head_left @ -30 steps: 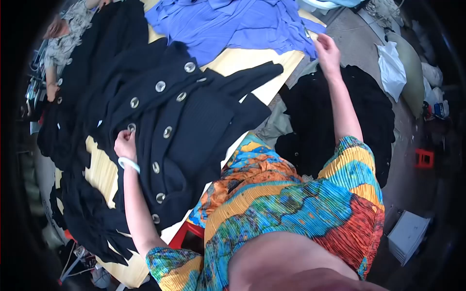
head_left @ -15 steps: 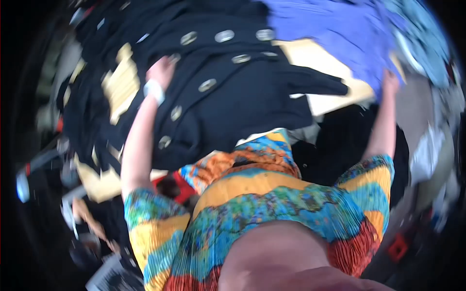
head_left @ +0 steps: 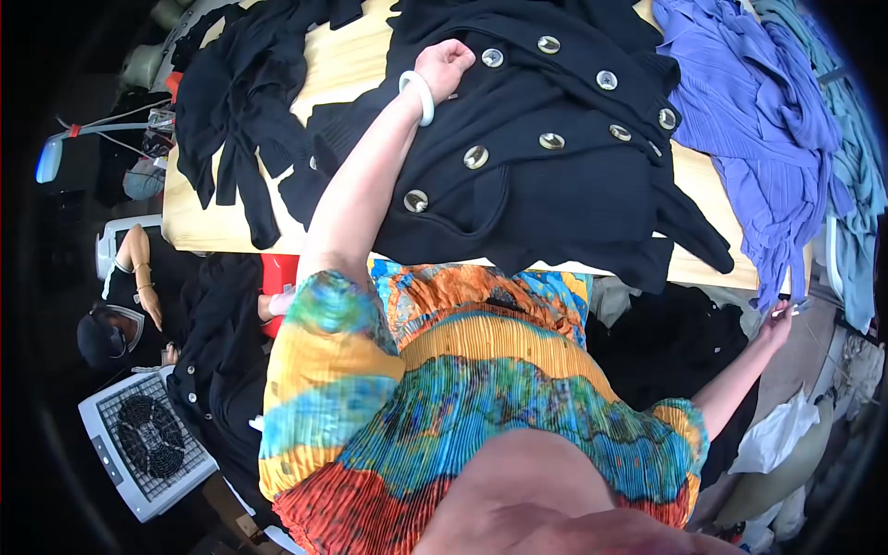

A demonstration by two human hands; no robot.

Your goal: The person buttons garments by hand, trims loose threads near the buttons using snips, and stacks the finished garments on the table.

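My left hand (head_left: pixel 444 67), with a pale bangle at the wrist, is over the black buttoned garment (head_left: pixel 564 208) on the wooden table. Its fingers are pinched together beside a large button (head_left: pixel 492 58); what they hold, if anything, is too small to tell. Off the table's right corner, my right hand (head_left: pixel 779 324) has its fingers curled around something small and thin, just below the hanging edge of the purple garment (head_left: pixel 758 148). I cannot make out that small thing.
More black clothing (head_left: pixel 250 102) lies on the table (head_left: pixel 208 227) at the left. A co-worker (head_left: pixel 139 277) is at the lower left by a fan unit (head_left: pixel 153 439). Teal fabric (head_left: pixel 856 185) hangs at the right. Dark cloth (head_left: pixel 647 351) and a white bag (head_left: pixel 777 430) are below.
The view has turned left, bringing the co-worker and fan into sight. My left hand has moved up along the black garment; my right hand is now lower, below the purple cloth.
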